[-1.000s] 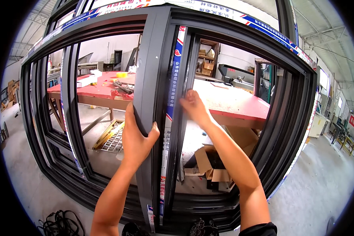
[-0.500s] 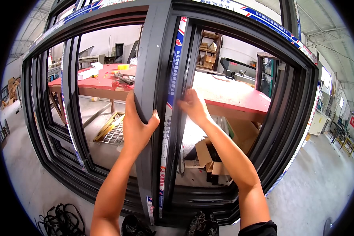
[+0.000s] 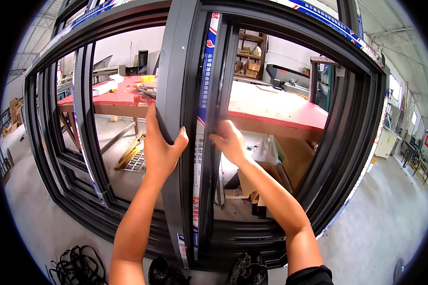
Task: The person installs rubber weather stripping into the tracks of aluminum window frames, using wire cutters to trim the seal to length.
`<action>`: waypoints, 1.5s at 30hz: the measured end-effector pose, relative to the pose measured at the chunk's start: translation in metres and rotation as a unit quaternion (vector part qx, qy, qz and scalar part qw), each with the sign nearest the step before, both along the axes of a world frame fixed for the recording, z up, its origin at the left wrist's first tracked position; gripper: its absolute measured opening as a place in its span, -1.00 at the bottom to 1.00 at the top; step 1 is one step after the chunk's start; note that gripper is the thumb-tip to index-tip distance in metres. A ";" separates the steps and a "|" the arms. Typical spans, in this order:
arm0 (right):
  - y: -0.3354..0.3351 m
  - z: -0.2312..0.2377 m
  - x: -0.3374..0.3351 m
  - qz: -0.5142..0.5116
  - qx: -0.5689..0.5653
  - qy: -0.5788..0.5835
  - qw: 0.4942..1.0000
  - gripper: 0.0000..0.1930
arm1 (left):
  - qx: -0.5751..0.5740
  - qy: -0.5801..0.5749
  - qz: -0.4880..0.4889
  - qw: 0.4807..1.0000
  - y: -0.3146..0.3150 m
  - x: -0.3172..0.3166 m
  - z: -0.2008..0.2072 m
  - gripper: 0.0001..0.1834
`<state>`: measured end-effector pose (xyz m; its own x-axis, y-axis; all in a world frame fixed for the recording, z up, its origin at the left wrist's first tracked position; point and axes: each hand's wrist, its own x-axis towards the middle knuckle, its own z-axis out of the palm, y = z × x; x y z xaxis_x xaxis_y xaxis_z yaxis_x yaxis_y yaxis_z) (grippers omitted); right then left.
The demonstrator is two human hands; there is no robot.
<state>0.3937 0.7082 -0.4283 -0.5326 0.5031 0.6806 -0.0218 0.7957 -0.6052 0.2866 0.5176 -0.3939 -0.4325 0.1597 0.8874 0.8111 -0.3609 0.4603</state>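
A large dark grey window frame (image 3: 373, 118) stands upright before me, with several sashes and rails. My left hand (image 3: 162, 151) is closed around its wide grey upright (image 3: 174, 71), thumb on the front face and fingers wrapped round the left edge. Just right of that upright, a strip of blue and white protective film (image 3: 206, 78) runs down a narrower black stile. My right hand (image 3: 233, 144) is at the right edge of this stile, fingers curled and thumb toward the film. Its fingertips are blurred, and whatever they may hold is hidden.
Behind the frame stands a red-topped worktable (image 3: 280, 110) with tools and a yellow item at its left part. Cardboard boxes (image 3: 290, 159) and a yellow-edged metal rack (image 3: 130, 153) lie beneath. A tangle of black straps (image 3: 78, 267) is on the floor by my feet.
My right hand has slid down slightly along the stile. My left hand keeps its hold on the upright. The view has shifted a little, so the upright appears further left.
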 end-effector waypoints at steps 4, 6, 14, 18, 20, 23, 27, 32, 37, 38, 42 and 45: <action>-0.014 -0.014 0.005 -0.025 0.002 -0.067 0.997 -0.67 | 0.009 0.036 0.026 0.999 -0.002 0.001 0.000 -0.19; -0.014 -0.016 0.006 -0.017 0.013 -0.029 0.999 -0.66 | -0.009 0.005 -0.017 1.000 -0.002 0.001 0.000 -0.21; 0.026 0.090 -0.038 -0.016 0.056 0.171 0.983 -0.63 | 0.014 0.069 0.048 0.996 0.003 -0.007 -0.002 -0.18; 0.039 0.137 -0.050 -0.038 -0.018 0.163 0.986 -0.64 | 0.002 0.051 0.047 0.998 0.002 -0.008 -0.004 -0.18; 0.029 0.100 -0.032 0.120 -0.099 0.195 0.968 -0.67 | 0.005 0.052 0.051 0.997 0.002 -0.008 -0.004 -0.18; 0.002 0.002 0.005 -0.052 0.107 0.080 0.990 -0.64 | 0.019 0.065 0.044 0.997 0.002 -0.007 -0.004 -0.19; -0.039 -0.103 0.026 -0.067 0.072 -0.027 0.995 -0.73 | 0.011 0.050 0.052 0.997 0.004 -0.009 -0.004 -0.18; -0.044 -0.130 0.022 -0.004 -0.065 -0.045 0.997 -0.82 | 0.011 0.075 0.075 0.994 0.005 -0.011 -0.005 -0.18; -0.037 -0.136 0.012 -0.048 -0.049 -0.040 0.997 -0.76 | 0.007 0.042 0.048 0.998 0.006 -0.011 -0.007 -0.16; -0.036 -0.136 0.011 -0.047 -0.046 -0.032 0.997 -0.75 | 0.012 0.039 0.055 0.998 0.006 -0.011 -0.007 -0.17; -0.035 -0.135 0.013 -0.036 -0.082 -0.014 0.996 -0.73 | 0.017 0.061 0.062 0.996 0.006 -0.012 -0.005 -0.18; -0.034 -0.133 0.017 -0.011 -0.094 -0.009 0.995 -0.73 | 0.024 0.065 0.062 0.996 0.006 -0.012 -0.004 -0.21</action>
<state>0.4104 0.6737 -0.5611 -0.5318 0.6326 0.5631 0.0069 0.6681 -0.7441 0.2751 0.5237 -0.3983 -0.3266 0.0677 0.9427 0.9029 -0.2727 0.3323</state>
